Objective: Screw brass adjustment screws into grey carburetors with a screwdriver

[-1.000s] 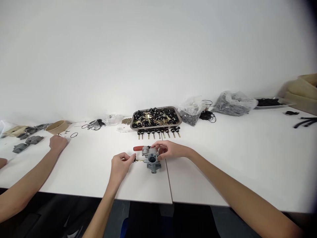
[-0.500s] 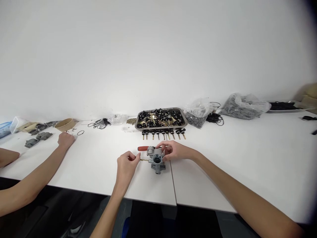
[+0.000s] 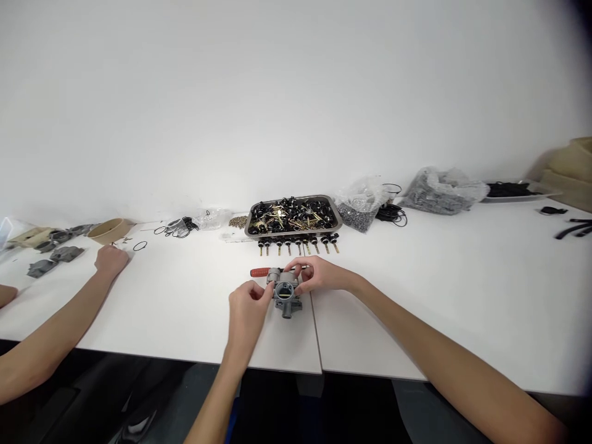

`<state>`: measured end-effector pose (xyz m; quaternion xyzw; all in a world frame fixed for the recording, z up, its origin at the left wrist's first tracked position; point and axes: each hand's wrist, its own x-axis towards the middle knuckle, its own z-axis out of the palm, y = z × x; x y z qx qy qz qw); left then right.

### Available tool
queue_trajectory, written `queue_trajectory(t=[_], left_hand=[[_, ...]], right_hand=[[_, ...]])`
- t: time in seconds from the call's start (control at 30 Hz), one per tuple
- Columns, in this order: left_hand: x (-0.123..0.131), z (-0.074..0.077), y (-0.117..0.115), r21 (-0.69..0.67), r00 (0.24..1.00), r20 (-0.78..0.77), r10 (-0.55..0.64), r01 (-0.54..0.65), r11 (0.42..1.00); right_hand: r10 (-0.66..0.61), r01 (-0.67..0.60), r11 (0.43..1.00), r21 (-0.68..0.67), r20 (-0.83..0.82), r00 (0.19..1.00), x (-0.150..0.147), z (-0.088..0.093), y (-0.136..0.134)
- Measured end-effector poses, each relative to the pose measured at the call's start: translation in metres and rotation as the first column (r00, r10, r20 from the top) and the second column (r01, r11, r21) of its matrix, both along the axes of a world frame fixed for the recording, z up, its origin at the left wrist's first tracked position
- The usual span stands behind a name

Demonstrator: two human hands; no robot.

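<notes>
A grey metal carburetor (image 3: pixel 287 306) stands on the table in front of me, its round bore facing me. From its right side my right hand (image 3: pixel 317 274) grips it, thumb and fingers closed on the body. My left hand (image 3: pixel 250 302) is pinched at the carburetor's left side, on the end of a thin brass-coloured shaft (image 3: pixel 285 295). Part of that shaft shows across the inside of the bore; the end at my fingertips is hidden. Behind the carburetor lies a screwdriver with a red handle (image 3: pixel 259 272).
A metal tray (image 3: pixel 340 227) of black and brass parts stands behind, with several similar pieces (image 3: pixel 299 245) lined up before it. Plastic bags (image 3: pixel 444 192) lie right of it. On the left, a co-worker's hand (image 3: pixel 111 260) is near a tan ring-shaped container (image 3: pixel 110 230) and grey castings (image 3: pixel 67 253).
My left hand has moved right, up against the carburetor, pushing the brass shaft in so that it now crosses the bore. My right hand keeps its hold. The whole view has shifted slightly.
</notes>
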<state>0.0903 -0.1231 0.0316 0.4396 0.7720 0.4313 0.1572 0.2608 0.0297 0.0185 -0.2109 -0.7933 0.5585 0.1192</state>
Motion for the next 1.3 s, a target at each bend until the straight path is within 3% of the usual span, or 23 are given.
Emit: queue_trajectory(t=[0.13, 0.27, 0.43, 0.87, 1.3], left_hand=[[0.012, -0.002, -0.007, 0.052, 1.0, 0.01, 0.011, -0.011, 0.999], [-0.001, -0.002, -0.018, -0.035, 0.965, 0.242, -0.105, 0.116, 0.993], [-0.015, -0.005, -0.024, 0.055, 0.879, 0.448, -0.164, 0.156, 0.986], [-0.014, -0.01, -0.021, 0.077, 0.874, 0.44, -0.206, 0.192, 0.978], [-0.018, -0.015, -0.02, 0.117, 0.929, 0.326, -0.177, 0.146, 0.982]], right_hand=[[-0.008, 0.008, 1.0, -0.003, 0.001, 1.0, 0.0, -0.003, 0.003], [-0.007, 0.006, 1.0, 0.004, 0.018, 1.0, 0.0, -0.004, 0.004], [-0.002, 0.0, 0.998, 0.056, 0.024, 1.0, 0.001, -0.003, 0.003], [0.012, -0.013, 1.0, 0.029, 0.019, 1.0, 0.0, -0.003, 0.002], [0.006, -0.009, 0.998, 0.068, 0.044, 0.999, 0.001, 0.002, 0.001]])
